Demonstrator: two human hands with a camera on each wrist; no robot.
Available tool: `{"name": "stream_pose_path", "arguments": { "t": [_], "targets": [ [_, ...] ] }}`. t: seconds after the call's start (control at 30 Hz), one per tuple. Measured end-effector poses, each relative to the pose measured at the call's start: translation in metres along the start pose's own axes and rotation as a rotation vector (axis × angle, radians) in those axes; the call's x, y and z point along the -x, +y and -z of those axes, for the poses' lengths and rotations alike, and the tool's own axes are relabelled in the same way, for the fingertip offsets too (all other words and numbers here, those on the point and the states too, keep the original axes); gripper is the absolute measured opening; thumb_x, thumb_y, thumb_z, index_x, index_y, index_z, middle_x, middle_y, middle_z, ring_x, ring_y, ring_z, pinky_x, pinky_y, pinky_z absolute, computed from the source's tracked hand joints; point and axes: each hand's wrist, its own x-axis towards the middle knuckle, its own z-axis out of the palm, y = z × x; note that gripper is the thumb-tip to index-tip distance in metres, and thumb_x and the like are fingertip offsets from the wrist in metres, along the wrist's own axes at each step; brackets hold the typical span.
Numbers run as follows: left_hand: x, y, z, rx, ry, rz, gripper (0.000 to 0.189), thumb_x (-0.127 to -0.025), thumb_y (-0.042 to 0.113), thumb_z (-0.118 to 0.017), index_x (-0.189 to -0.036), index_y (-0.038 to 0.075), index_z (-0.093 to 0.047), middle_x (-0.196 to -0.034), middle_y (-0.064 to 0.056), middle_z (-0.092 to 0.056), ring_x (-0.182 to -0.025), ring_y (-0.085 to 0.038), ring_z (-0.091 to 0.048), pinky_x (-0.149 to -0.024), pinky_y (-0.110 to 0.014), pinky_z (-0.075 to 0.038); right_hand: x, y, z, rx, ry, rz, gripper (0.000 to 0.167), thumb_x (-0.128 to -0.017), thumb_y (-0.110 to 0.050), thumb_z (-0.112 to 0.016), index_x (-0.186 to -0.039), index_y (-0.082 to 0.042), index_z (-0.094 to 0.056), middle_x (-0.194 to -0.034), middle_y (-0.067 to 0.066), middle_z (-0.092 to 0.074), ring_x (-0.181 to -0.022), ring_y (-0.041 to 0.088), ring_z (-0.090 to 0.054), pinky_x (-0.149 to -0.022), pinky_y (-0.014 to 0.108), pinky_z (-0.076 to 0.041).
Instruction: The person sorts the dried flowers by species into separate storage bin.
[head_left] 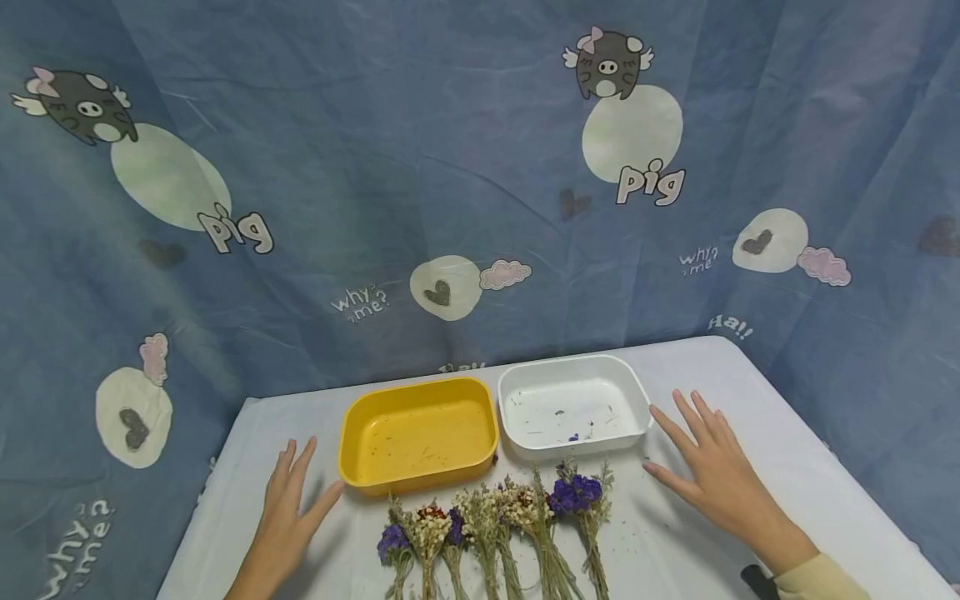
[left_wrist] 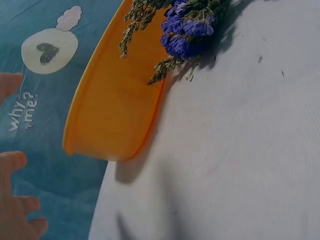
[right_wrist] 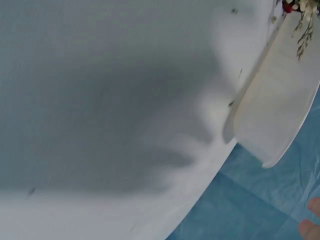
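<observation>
My left hand (head_left: pixel 283 510) hovers with spread fingers by the near left corner of a yellow tray (head_left: pixel 420 482). Spread as well, my right hand (head_left: pixel 708 467) is raised beside the right end of a white tray (head_left: pixel 577 450); neither hand holds anything. In front of the trays lies a row of small dried-flower bunches, among them a purple one (head_left: pixel 575 493) at the right, a cream one (head_left: pixel 480 517) in the middle and another purple one (head_left: pixel 393 543) at the left. In the left wrist view, purple flowers (left_wrist: pixel 187 35) appear beside the yellow tray.
Petal and stem crumbs lie in both trays and on the white tablecloth (head_left: pixel 660 550). A blue printed curtain (head_left: pixel 480 183) hangs behind and beside the table. A dark object (head_left: pixel 759 581) shows by the right sleeve (head_left: pixel 819 579).
</observation>
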Motion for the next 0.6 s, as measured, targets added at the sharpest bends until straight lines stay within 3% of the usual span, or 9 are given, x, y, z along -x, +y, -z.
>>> {"name": "stream_pose_path", "arguments": {
  "t": [0.1, 0.17, 0.23, 0.4, 0.5, 0.6],
  "targets": [
    [-0.003, 0.000, -0.008, 0.103, 0.023, -0.034, 0.096, -0.099, 0.058, -0.062, -0.168, 0.024, -0.004, -0.173, -0.023, 0.010, -0.157, -0.054, -0.001, -0.113, -0.083, -0.018, -0.003, -0.007, 0.000, -0.027, 0.026, 0.004, 0.077, -0.090, -0.038, -0.079, -0.156, -0.019, -0.046, -0.164, 0.021, -0.036, -0.157, 0.038, -0.025, -0.130, 0.055, -0.017],
    [-0.006, -0.002, -0.014, 0.189, 0.029, -0.055, 0.095, -0.099, 0.051, -0.065, -0.168, 0.023, -0.006, -0.173, -0.024, 0.002, -0.157, -0.053, -0.009, -0.117, -0.077, -0.023, -0.004, -0.013, -0.001, -0.051, 0.042, -0.001, 0.076, -0.087, -0.032, -0.082, -0.154, -0.018, -0.049, -0.159, 0.020, -0.044, -0.147, 0.041, -0.040, -0.118, 0.061, -0.037],
    [-0.010, -0.004, -0.019, 0.283, 0.027, -0.066, 0.094, -0.100, 0.044, -0.067, -0.168, 0.019, -0.006, -0.173, -0.023, -0.003, -0.157, -0.051, -0.014, -0.120, -0.070, -0.026, -0.005, -0.019, -0.002, -0.075, 0.067, -0.001, 0.075, -0.084, -0.026, -0.086, -0.151, -0.016, -0.053, -0.151, 0.017, -0.052, -0.135, 0.040, -0.052, -0.100, 0.061, -0.051],
    [-0.018, -0.009, -0.032, 0.458, 0.013, -0.032, 0.095, -0.100, 0.035, -0.069, -0.168, 0.018, -0.005, -0.173, -0.017, -0.008, -0.158, -0.044, -0.019, -0.124, -0.055, -0.027, -0.007, -0.034, -0.005, -0.143, 0.129, 0.021, 0.069, -0.078, -0.015, -0.089, -0.141, -0.014, -0.061, -0.128, 0.005, -0.067, -0.112, 0.024, -0.068, -0.083, 0.043, -0.062],
    [-0.022, -0.010, -0.037, 0.527, 0.006, 0.009, 0.100, -0.098, 0.036, -0.072, -0.168, 0.020, -0.003, -0.174, -0.014, -0.010, -0.159, -0.039, -0.020, -0.125, -0.048, -0.028, -0.008, -0.045, -0.006, -0.194, 0.143, 0.032, 0.063, -0.077, -0.009, -0.089, -0.135, -0.012, -0.064, -0.113, 0.000, -0.071, -0.095, 0.015, -0.070, -0.071, 0.029, -0.062],
    [-0.023, -0.011, -0.040, 0.566, -0.004, 0.044, 0.104, -0.096, 0.041, -0.074, -0.168, 0.023, -0.002, -0.174, -0.010, -0.012, -0.160, -0.033, -0.021, -0.126, -0.042, -0.029, -0.010, -0.057, -0.007, -0.270, 0.099, 0.018, 0.050, -0.080, -0.007, -0.087, -0.126, -0.013, -0.067, -0.099, -0.004, -0.073, -0.082, 0.005, -0.069, -0.063, 0.020, -0.058]
  ]
}}
